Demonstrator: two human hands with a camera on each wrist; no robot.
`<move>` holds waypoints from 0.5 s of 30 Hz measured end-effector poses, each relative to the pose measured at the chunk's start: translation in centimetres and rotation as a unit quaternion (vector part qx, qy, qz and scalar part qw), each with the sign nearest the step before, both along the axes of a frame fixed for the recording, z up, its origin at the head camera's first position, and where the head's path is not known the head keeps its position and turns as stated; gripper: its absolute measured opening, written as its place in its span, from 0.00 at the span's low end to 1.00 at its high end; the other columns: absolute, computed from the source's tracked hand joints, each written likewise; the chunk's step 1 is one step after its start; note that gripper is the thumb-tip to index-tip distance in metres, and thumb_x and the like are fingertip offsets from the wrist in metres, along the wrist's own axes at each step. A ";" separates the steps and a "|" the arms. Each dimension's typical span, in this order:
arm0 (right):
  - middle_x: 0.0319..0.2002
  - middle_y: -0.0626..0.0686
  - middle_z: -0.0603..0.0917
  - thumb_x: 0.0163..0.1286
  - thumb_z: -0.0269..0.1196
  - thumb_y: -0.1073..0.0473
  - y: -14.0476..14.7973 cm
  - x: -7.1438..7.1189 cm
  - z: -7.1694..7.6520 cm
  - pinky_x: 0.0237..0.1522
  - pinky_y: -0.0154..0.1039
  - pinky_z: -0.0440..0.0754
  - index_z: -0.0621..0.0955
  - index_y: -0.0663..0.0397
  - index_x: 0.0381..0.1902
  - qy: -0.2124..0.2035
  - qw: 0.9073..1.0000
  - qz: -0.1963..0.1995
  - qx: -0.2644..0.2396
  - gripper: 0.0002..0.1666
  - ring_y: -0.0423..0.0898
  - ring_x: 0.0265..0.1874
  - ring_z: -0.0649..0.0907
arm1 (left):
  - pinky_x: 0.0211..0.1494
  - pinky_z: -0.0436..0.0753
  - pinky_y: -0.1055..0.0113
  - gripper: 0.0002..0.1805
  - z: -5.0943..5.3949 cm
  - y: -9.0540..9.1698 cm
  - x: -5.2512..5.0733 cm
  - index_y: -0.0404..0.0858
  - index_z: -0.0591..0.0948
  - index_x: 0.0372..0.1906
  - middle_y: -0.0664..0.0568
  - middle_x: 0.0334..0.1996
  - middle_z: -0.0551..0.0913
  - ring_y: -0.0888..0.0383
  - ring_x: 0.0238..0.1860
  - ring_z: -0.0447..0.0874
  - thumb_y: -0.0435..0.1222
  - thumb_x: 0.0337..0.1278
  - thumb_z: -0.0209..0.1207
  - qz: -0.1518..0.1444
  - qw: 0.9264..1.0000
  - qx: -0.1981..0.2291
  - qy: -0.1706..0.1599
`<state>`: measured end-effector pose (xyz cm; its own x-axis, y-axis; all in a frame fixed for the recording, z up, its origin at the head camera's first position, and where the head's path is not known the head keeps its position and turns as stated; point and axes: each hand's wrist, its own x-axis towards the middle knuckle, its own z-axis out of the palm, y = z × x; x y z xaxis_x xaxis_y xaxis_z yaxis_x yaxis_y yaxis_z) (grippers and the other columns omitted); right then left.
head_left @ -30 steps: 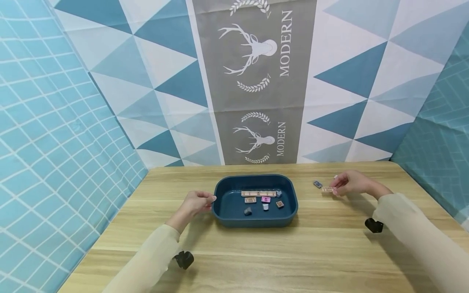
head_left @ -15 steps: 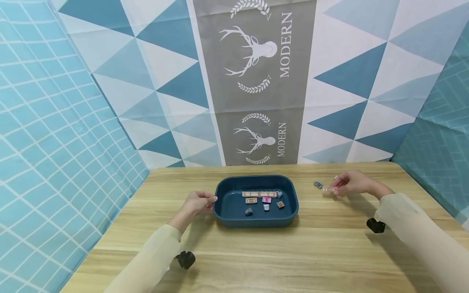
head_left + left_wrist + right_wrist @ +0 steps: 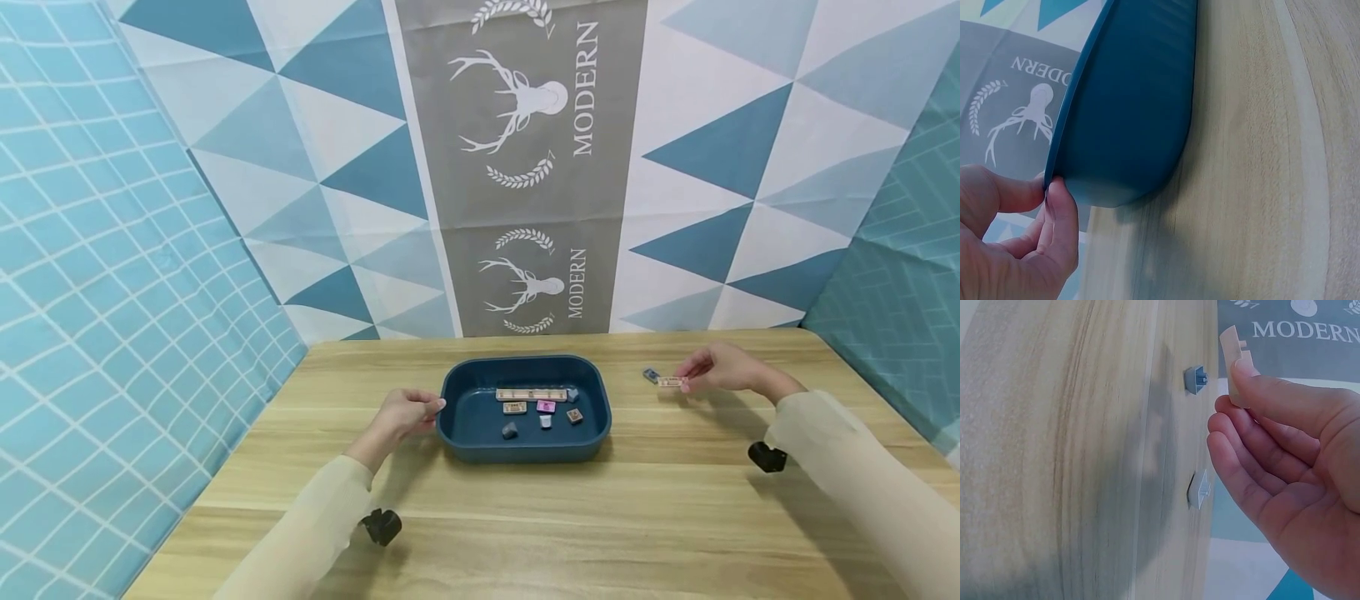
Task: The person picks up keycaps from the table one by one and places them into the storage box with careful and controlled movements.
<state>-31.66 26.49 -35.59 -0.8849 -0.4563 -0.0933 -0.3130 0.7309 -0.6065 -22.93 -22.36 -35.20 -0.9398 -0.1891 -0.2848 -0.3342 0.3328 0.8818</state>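
Observation:
My left hand (image 3: pixel 397 415) pinches the left rim of a dark blue tray (image 3: pixel 525 454) between thumb and fingers; the left wrist view shows the rim in the pinch. Inside the tray lie a long beige spacebar keycap (image 3: pixel 531 395) and several smaller keycaps, among them a pink keycap (image 3: pixel 546 407) and a dark grey keycap (image 3: pixel 510 431). To the right of the tray, my right hand (image 3: pixel 723 369) holds a wide beige keycap (image 3: pixel 1231 355) between thumb and fingers, above the table. A blue-grey keycap (image 3: pixel 1194 380) and a pale keycap (image 3: pixel 1199 490) rest on the table near that hand.
The wooden table (image 3: pixel 525 533) ends at a patterned cloth backdrop (image 3: pixel 532 167). A pale blue grid cloth (image 3: pixel 127 292) hangs at the left and a teal cloth (image 3: pixel 892 275) at the right. Black wrist-worn devices (image 3: pixel 382 527) sit under both forearms.
My right hand has risen slightly with the beige keycap. In the head view the pale keycap behind that hand is now hidden. My left hand keeps its hold on the tray rim.

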 end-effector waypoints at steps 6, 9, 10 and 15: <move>0.38 0.55 0.87 0.60 0.69 0.54 -0.5 0.2 0.5 0.36 0.32 0.80 0.84 0.64 0.45 0.012 1.000 0.004 0.005 0.21 0.40 0.35 0.81 | 0.33 0.84 0.73 0.11 0.1 0.0 0.0 0.26 0.80 0.44 0.50 0.31 0.78 0.63 0.27 0.77 0.31 0.62 0.59 0.004 1.000 0.004 0.003; 0.38 0.55 0.87 0.60 0.69 0.55 -0.7 0.3 0.8 0.36 0.31 0.81 0.84 0.64 0.44 0.018 1.000 0.011 0.001 0.19 0.39 0.34 0.81 | 0.34 0.85 0.73 0.11 0.1 0.0 0.1 0.26 0.80 0.44 0.50 0.31 0.78 0.63 0.26 0.77 0.31 0.62 0.59 0.004 1.000 0.004 0.007; 0.38 0.56 0.87 0.60 0.69 0.56 -0.7 0.3 0.8 0.35 0.31 0.81 0.84 0.64 0.43 0.019 1.000 0.013 -0.001 0.19 0.39 0.34 0.81 | 0.34 0.85 0.72 0.11 0.1 0.0 0.1 0.26 0.80 0.44 0.50 0.31 0.78 0.63 0.26 0.77 0.31 0.62 0.59 0.004 1.000 0.006 0.008; 0.37 0.55 0.87 0.60 0.69 0.57 -0.8 0.4 1.1 0.34 0.30 0.81 0.84 0.64 0.42 0.022 1.000 0.021 -0.004 0.16 0.38 0.33 0.82 | 0.35 0.86 0.71 0.12 0.0 0.1 0.2 0.25 0.79 0.44 0.50 0.30 0.78 0.63 0.25 0.77 0.30 0.61 0.60 0.004 1.000 0.017 0.012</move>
<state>-31.26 25.66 -34.45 -0.8681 -0.4936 -0.0516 -0.3693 0.7119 -0.5974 -22.70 -22.29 -35.18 -0.9452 -0.1864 -0.2682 -0.3147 0.3003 0.9004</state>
